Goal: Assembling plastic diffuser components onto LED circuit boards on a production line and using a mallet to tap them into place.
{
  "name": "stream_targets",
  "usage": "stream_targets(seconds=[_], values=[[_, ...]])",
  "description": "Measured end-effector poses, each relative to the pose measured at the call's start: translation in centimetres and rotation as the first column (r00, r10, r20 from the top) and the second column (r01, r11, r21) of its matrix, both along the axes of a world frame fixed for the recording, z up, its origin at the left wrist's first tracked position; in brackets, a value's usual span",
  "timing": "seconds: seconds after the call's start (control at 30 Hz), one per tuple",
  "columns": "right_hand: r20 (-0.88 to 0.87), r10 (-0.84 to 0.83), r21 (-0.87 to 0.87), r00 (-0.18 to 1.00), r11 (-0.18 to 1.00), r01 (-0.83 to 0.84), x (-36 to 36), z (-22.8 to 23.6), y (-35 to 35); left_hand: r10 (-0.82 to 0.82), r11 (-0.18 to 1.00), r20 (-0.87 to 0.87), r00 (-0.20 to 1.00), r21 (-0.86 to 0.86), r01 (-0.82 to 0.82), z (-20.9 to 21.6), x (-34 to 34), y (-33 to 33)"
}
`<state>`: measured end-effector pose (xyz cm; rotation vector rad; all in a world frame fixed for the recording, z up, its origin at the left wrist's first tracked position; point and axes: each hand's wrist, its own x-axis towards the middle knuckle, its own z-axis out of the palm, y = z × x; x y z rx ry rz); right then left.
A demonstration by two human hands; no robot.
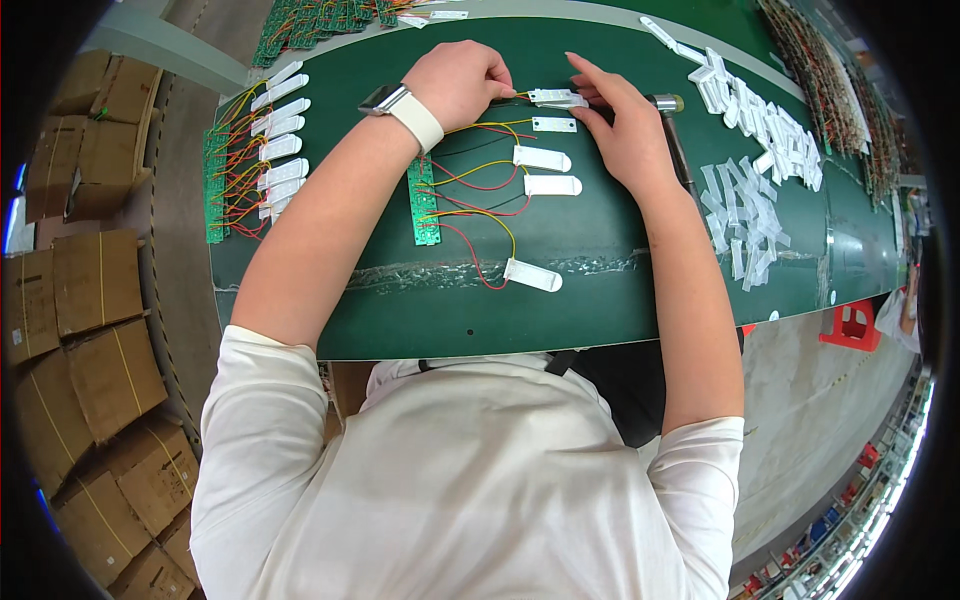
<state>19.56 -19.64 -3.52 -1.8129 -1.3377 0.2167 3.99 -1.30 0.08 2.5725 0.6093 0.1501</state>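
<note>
My left hand (468, 78) is closed in a pinch on thin wires at the left end of a small white strip (552, 96). At the other end of that strip, my right hand (628, 130) has its thumb and a finger around the tip, with the index finger raised. A second white piece appears to lie at an angle against it. Below, a bare white strip (554, 125) and several rounded white plastic cases (541, 158) lie on the table. Red, yellow and black wires link them to a green circuit board (425, 205), partly behind my left forearm.
Another wired board (215, 185) with white cases lies at left. A hammer (676, 140) rests beside my right wrist. White plastic cases (770, 130) and translucent strips (745, 215) are piled at right. More green boards (310, 30) lie at the back. Cardboard boxes (95, 280) are stacked left of the table.
</note>
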Motion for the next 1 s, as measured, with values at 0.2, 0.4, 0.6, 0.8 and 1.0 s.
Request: stream_targets(seconds=[0.2,0.4,0.6,0.8,1.0], values=[[0.184,0.094,0.008,0.978,0.995,-0.097,0.7,-0.6,0.4,-0.023,0.998,-0.031,0.999,0.064,0.025,-0.3,0.5,0.2],[0.319,0.075,0.081,0.945,0.991,-0.107,0.7,-1.0,0.4,-0.029,0.983,-0.028,0.999,0.180,0.034,-0.3,1.0,0.0],[0.330,0.049,0.101,0.943,0.991,-0.087,0.6,-1.1,0.6,-0.050,0.966,-0.025,0.998,0.254,0.055,-0.3,1.2,-0.4],[0.358,0.048,0.119,0.932,0.988,-0.097,0.7,-1.3,0.6,-0.044,0.950,-0.007,0.999,0.310,0.044,-0.6,1.4,-0.6],[0.352,0.050,0.102,0.935,0.991,-0.091,0.6,-1.3,0.7,-0.013,0.958,-0.011,1.000,0.287,0.016,-0.5,1.4,-0.9]])
